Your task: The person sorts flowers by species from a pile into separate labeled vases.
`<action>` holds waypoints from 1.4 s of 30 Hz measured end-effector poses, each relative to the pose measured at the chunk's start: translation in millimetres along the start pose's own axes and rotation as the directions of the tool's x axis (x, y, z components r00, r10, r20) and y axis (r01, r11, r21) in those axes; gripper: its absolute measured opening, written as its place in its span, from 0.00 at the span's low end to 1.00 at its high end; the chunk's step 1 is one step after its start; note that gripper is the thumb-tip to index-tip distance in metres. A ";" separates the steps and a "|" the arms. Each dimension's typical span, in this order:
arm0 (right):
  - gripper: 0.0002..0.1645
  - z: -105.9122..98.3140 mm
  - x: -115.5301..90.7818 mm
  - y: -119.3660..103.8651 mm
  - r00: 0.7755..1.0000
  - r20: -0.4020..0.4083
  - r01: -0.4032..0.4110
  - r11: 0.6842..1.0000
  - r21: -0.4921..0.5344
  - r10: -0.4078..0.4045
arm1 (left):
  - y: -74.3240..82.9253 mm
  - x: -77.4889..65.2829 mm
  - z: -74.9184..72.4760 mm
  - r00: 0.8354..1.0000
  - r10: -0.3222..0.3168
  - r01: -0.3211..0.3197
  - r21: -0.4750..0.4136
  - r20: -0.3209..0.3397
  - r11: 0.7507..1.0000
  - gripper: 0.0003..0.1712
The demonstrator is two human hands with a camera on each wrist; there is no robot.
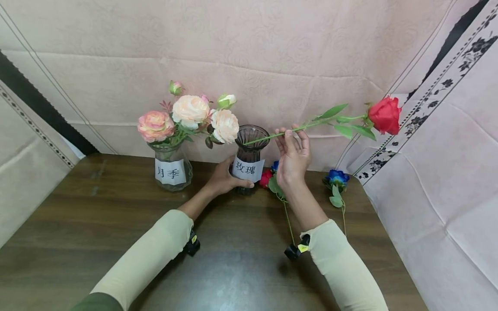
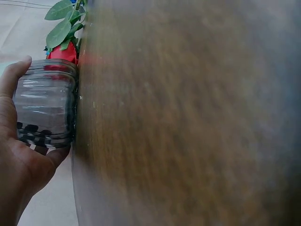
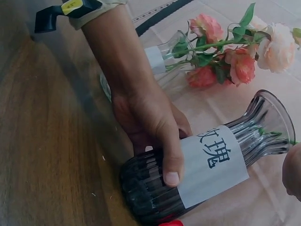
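Note:
A dark glass vase (image 1: 249, 152) with a white paper label stands near the table's back edge. My left hand (image 1: 225, 178) grips its lower body, thumb across the front; the right wrist view shows this hand (image 3: 153, 117) from the other side. Above and right of the vase, my right hand (image 1: 293, 162) pinches the green stem of a red rose (image 1: 384, 115). The stem slants down leftward, its cut end inside the flared mouth, while the bloom points right. Through the glass in the right wrist view, a bit of green stem (image 3: 269, 133) shows.
Left of the dark vase stands a clear labelled vase (image 1: 171, 172) of pink and cream flowers (image 1: 190, 110). Behind my right wrist lie a red rose (image 1: 265, 178) and a blue one; another blue rose (image 1: 336, 178) lies farther right. Pale cloth (image 1: 272, 52) hangs behind the wooden table (image 1: 218, 268).

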State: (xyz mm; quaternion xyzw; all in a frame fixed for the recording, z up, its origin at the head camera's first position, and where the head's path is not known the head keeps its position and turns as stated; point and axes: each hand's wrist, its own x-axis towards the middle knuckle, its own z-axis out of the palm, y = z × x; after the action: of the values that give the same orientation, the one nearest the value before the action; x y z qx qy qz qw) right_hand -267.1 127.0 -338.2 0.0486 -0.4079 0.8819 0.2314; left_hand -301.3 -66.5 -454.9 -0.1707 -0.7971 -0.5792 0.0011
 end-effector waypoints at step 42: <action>0.26 -92.5 -18.9 -5.5 0.888 0.072 -0.394 0.831 -0.392 0.455 | 0.2 -0.6 -0.4 1.000 -0.006 0.006 0.028 -0.022 1.000 0.50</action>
State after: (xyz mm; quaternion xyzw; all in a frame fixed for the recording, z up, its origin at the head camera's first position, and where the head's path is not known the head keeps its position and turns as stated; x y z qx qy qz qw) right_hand -238.4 191.8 -400.9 -0.0160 -0.5830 0.8123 0.0001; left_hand -300.8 -67.0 -454.7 -0.1619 -0.8057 -0.5697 0.0105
